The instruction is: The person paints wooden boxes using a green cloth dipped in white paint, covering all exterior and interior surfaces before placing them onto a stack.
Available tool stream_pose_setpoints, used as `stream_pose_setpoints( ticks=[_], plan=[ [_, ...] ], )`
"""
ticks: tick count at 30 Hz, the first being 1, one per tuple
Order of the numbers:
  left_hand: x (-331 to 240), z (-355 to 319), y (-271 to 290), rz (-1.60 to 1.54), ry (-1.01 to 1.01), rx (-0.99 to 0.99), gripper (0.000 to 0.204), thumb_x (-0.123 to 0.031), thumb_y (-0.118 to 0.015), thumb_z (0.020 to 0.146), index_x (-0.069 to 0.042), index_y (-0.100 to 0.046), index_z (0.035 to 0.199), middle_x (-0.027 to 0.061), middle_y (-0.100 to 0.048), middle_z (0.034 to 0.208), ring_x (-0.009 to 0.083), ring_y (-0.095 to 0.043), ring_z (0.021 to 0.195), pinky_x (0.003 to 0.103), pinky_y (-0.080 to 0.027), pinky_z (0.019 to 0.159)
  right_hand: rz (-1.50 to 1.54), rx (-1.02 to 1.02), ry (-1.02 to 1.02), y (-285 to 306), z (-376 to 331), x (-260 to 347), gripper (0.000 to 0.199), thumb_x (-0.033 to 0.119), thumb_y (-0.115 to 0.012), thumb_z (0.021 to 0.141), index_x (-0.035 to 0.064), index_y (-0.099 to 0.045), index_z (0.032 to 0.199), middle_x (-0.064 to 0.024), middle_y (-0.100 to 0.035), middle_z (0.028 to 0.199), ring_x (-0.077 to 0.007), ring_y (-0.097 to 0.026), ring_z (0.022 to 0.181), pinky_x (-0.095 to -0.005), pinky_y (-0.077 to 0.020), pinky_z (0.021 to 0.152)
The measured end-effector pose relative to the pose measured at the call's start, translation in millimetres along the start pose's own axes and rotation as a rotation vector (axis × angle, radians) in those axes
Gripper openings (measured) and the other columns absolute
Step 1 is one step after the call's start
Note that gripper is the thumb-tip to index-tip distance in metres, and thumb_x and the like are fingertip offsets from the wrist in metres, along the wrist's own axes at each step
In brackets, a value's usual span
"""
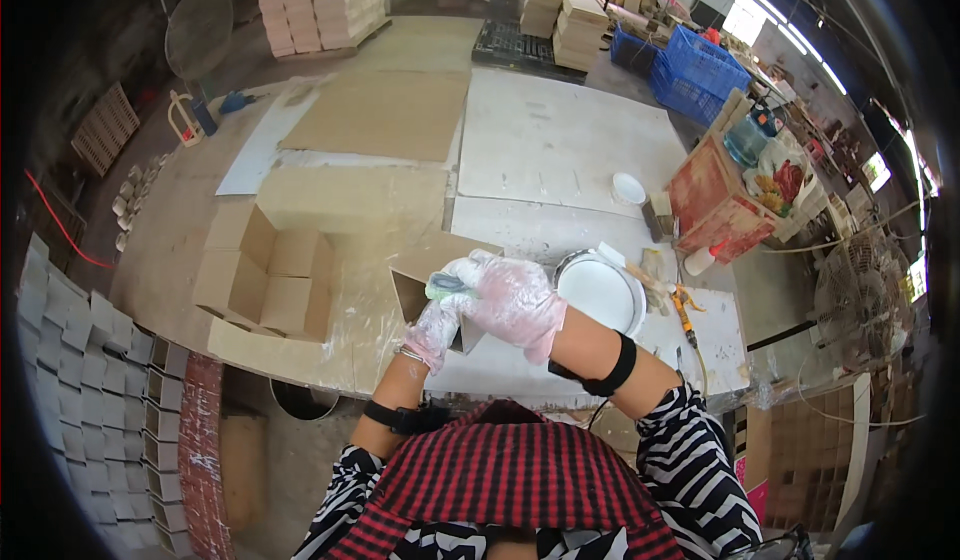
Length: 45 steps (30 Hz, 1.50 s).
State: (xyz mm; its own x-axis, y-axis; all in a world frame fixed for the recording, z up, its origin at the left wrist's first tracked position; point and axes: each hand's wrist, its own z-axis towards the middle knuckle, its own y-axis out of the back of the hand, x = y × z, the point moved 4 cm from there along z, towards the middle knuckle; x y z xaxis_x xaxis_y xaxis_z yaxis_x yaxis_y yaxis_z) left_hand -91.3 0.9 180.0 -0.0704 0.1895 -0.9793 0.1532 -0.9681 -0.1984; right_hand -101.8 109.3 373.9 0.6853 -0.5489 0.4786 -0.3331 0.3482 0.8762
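A brown cardboard-coloured box [422, 258] with an open side is tilted over the near middle of the table. My left hand [436, 336], in a thin glove smeared with white, grips the box from its near side, partly covered by the other hand. Across the top of the box reaches my right hand [515, 298], gloved and white-stained too, with its fingers closed round a small grey-green pad [450, 286]. Beside the right hand stands a round bucket [603, 295] of white liquid. Several similar brown boxes [290, 300] are grouped to the left.
Right of the bucket lie a brush [648, 278] and an orange-yellow tool [684, 305] with a hose. A small white bowl [628, 189] sits farther back. Beyond stands a reddish cabinet [705, 195]. Many grey-white boxes [85, 400] are stacked at the lower left.
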Motion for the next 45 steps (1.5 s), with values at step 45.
stream_pose_setpoints(
  ticks=[45],
  plan=[
    [-67,-10,-26,-1.027,0.317,0.477,0.045,-0.036,-0.040,0.094,-0.005,-0.045,0.125,0.0114,-0.055,0.119,0.0230,-0.056,0.105,0.037,-0.048,0.089,-0.140,-0.118,0.557,6,-6,-18,0.029,0.027,-0.058,0.077,0.0199,-0.059,0.106,-0.0033,-0.059,0.104,-0.0228,-0.058,0.093,-0.0339,-0.0481,0.080]
  ],
)
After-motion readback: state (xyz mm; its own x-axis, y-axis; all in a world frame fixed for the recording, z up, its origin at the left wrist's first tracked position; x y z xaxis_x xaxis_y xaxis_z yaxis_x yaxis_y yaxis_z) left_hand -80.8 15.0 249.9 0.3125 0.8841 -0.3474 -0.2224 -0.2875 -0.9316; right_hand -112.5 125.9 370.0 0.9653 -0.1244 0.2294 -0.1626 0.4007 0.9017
